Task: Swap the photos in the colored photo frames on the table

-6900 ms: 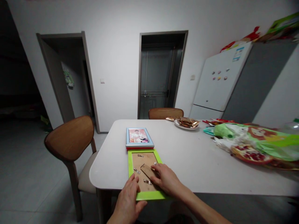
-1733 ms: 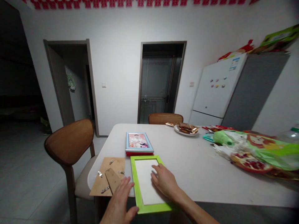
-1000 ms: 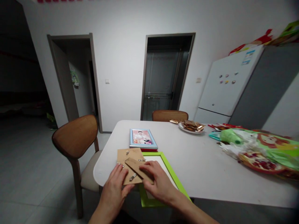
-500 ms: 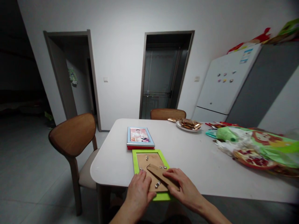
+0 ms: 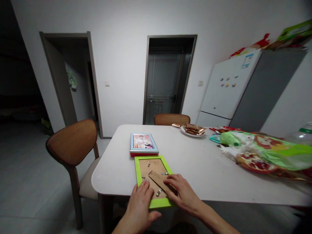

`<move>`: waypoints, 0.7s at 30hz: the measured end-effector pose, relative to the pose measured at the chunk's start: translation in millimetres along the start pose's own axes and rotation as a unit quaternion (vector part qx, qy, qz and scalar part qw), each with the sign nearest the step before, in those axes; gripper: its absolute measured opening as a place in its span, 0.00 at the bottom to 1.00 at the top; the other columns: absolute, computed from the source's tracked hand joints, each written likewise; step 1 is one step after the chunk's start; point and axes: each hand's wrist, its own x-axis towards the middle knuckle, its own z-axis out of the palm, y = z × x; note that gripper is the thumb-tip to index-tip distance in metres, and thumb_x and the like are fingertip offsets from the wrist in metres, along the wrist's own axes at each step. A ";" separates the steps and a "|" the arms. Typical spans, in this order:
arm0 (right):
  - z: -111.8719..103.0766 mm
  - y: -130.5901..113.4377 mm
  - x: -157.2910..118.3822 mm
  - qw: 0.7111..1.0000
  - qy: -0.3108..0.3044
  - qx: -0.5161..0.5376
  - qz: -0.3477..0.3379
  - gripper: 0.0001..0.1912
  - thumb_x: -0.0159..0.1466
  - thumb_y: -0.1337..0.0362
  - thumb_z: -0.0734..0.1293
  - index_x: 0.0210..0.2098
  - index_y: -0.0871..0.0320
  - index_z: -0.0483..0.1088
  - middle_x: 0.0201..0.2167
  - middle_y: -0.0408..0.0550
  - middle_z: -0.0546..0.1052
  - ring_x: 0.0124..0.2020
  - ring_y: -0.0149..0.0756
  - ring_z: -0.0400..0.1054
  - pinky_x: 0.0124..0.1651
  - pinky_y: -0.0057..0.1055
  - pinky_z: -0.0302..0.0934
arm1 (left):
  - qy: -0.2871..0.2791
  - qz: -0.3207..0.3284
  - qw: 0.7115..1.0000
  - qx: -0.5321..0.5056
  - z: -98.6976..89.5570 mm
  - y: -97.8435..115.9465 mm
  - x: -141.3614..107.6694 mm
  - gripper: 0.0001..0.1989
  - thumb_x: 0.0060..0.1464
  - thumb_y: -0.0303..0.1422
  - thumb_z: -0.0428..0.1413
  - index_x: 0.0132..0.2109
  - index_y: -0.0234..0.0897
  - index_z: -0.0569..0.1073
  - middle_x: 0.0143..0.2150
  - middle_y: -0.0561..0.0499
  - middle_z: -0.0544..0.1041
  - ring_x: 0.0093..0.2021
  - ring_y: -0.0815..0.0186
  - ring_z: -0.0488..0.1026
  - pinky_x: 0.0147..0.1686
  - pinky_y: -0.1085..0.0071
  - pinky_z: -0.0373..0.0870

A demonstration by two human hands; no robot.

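A light green picture frame [image 5: 159,204] lies face down near the table's front edge. Its brown backing board [image 5: 154,164] carries several small metal clips. A brown stand leg [image 5: 156,178] runs slantwise across the board, nearly flat. My right hand [image 5: 181,191] has thumb and fingers at the lower end of the leg, which they partly hide. With fingers stretched, my left hand [image 5: 140,203] rests on the frame's lower left edge, thumb spread toward me. Just beyond, a light blue picture frame [image 5: 143,150] holding a photo lies face up on something red [image 5: 143,154].
On the white table [image 5: 192,169] are a plate [image 5: 191,133] of gold packets, an opened pomegranate [image 5: 258,162] and green plastic bags [image 5: 285,152]. Wooden chairs stand at the left [image 5: 73,141] and far side [image 5: 172,119]. A fridge [image 5: 226,84] stands behind, right.
The stand leg has come down from a raised angle to nearly flat against the backing board. My left thumb has moved off the board. The view has shifted slightly.
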 end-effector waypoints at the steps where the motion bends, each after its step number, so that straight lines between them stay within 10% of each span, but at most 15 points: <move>1: 1.4 1.7 3.8 1.000 0.012 -0.009 0.010 0.17 0.55 0.62 0.58 0.42 0.57 0.68 0.42 0.51 0.68 0.44 0.39 0.59 0.47 0.34 0.52 | 0.003 0.003 1.000 0.001 0.3 -1.1 -0.5 0.23 0.40 0.36 0.57 0.47 0.37 0.65 0.58 0.42 0.59 0.59 0.55 0.52 0.56 0.53 0.45; 21: -4.3 3.6 21.5 0.992 -0.054 -0.115 0.010 0.20 0.61 0.55 0.51 0.33 0.60 0.69 0.34 0.51 0.66 0.37 0.36 0.59 0.42 0.30 0.51 | 0.024 -0.016 1.000 -0.006 -2.4 -4.6 -4.6 0.22 0.42 0.31 0.57 0.47 0.35 0.65 0.56 0.44 0.63 0.56 0.59 0.57 0.55 0.60 0.51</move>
